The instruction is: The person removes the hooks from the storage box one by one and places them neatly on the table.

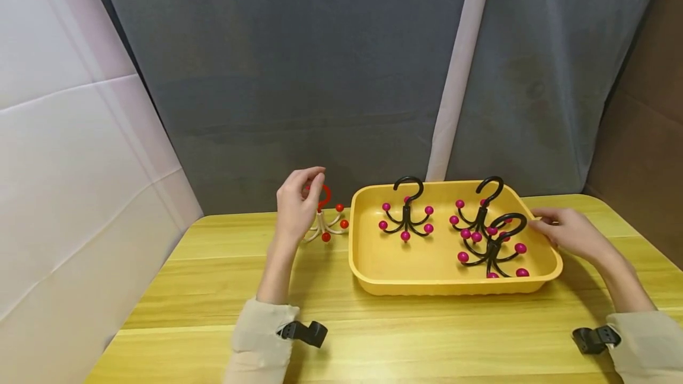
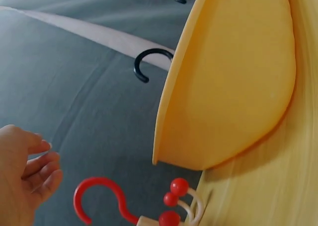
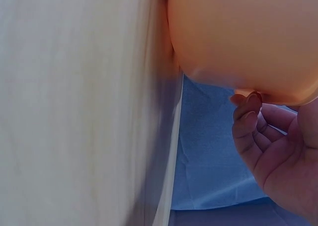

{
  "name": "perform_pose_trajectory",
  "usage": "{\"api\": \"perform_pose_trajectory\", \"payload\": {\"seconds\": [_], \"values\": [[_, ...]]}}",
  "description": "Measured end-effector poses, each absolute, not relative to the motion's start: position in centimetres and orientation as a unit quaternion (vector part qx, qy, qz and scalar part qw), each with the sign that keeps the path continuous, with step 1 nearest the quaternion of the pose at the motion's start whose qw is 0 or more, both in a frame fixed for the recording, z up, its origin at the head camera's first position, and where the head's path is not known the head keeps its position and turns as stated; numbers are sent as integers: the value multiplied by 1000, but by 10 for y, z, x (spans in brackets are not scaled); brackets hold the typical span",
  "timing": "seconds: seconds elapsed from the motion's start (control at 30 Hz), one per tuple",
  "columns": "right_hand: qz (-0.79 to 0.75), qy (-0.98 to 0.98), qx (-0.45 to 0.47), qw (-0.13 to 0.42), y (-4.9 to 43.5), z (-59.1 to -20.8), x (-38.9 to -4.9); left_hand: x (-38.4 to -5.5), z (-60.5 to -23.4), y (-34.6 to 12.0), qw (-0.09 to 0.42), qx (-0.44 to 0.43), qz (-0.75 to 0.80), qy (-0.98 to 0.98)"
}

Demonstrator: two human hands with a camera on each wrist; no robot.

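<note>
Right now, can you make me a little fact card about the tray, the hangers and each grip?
Tray: yellow, on the wooden table
Inside: three black hangers with pink balls
Outside: one red-hooked hanger, left of the tray
Left grip: beside the red-hooked hanger, holding nothing
Right grip: holding the tray's right edge

A small hanger (image 1: 321, 220) with a red hook and curved, cream-coloured arms tipped in red balls stands upright on the bench (image 1: 213, 289), just beside the yellow tray (image 1: 373, 262). The tray, shallow and round-cornered, sits flat, holding three upright black hangers (image 1: 407, 215) with magenta balls: one towards the left, two close together at the right.
</note>
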State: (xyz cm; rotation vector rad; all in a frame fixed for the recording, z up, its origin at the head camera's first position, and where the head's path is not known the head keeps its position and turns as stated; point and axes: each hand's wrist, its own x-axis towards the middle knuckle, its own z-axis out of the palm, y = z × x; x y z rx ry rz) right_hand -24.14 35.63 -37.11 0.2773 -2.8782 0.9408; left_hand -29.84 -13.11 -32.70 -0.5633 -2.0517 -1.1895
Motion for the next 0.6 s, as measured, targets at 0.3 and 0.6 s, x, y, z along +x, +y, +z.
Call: {"api": "perform_pose_trajectory", "payload": {"seconds": [0.3,0.6], "values": [[310,-944,96,57,360,-370,-241,-292,-326,-110,315,-239,-460,-795],[318,-941,98,53,360,-372,-242,-291,-329,-83,275,-261,-470,-797]]}}
